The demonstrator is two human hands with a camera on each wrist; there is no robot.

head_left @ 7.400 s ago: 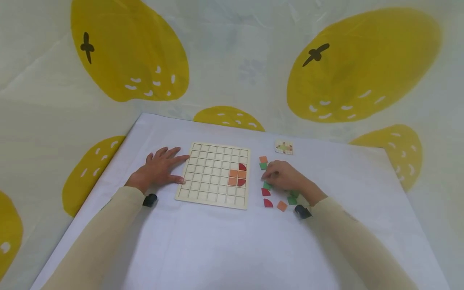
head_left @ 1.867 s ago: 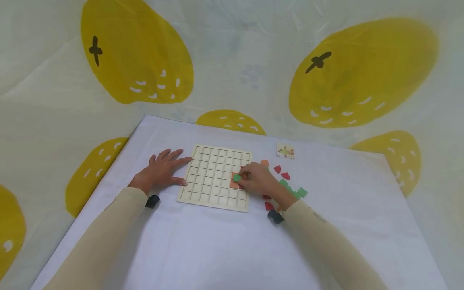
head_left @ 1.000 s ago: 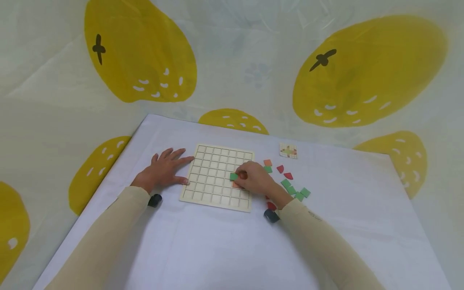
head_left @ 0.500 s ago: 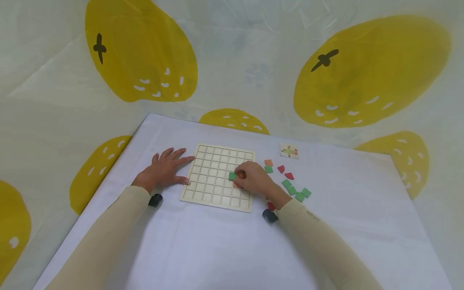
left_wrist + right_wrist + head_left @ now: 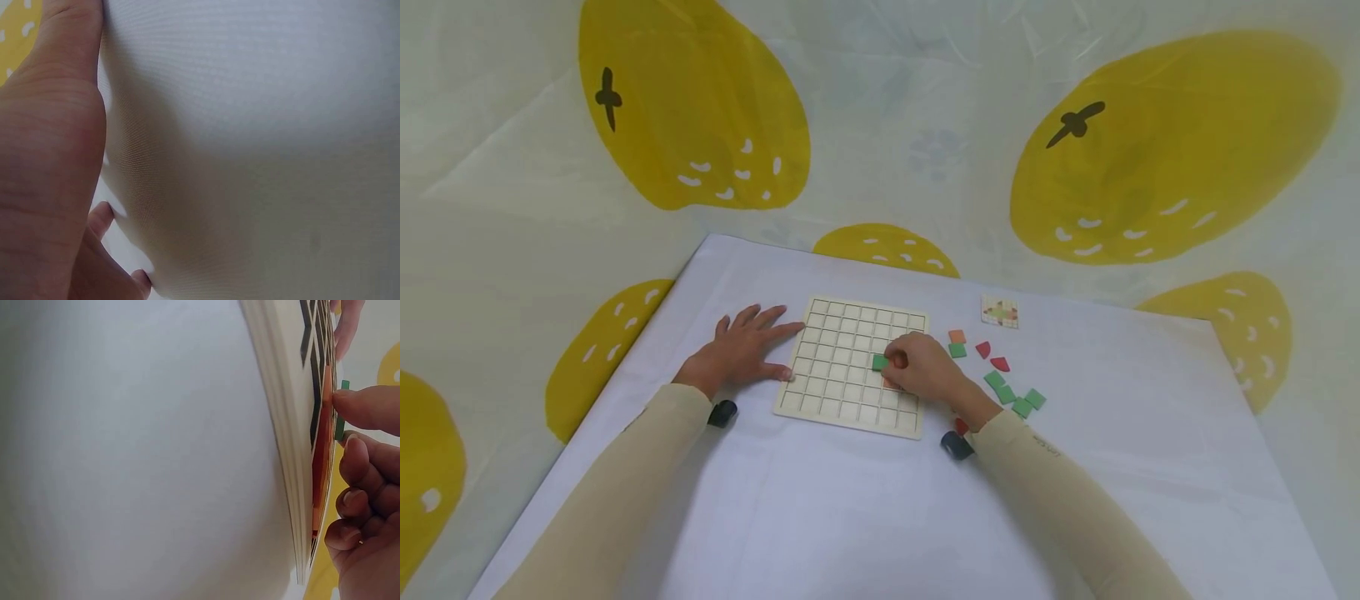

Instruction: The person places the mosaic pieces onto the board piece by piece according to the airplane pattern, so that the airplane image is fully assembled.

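Observation:
My right hand [image 5: 925, 368] pinches a green square tile [image 5: 879, 362] between thumb and fingertips, just over the wooden grid board [image 5: 835, 367]. In the right wrist view the green tile [image 5: 341, 419] stands tilted against the board, beside orange and red pieces [image 5: 322, 450] seated there. The hand covers most of those pieces in the head view; part of an orange tile [image 5: 890, 384] shows below it. My left hand [image 5: 741, 346] lies flat with spread fingers at the board's left edge, its thumb and index finger touching the rim.
Right of the board lie loose green tiles [image 5: 1006, 394], red quarter-round pieces [image 5: 999, 364] and an orange tile [image 5: 957, 337]. A small pattern card [image 5: 1000, 312] sits behind them. Another red piece [image 5: 961, 426] is partly hidden by the right wrist. All rest on a white-covered table [image 5: 850, 508].
Since the earliest frame, my right hand has gone from the loose pieces to the board with a green tile. Over the last second the tile has shifted slightly. My left hand stays put.

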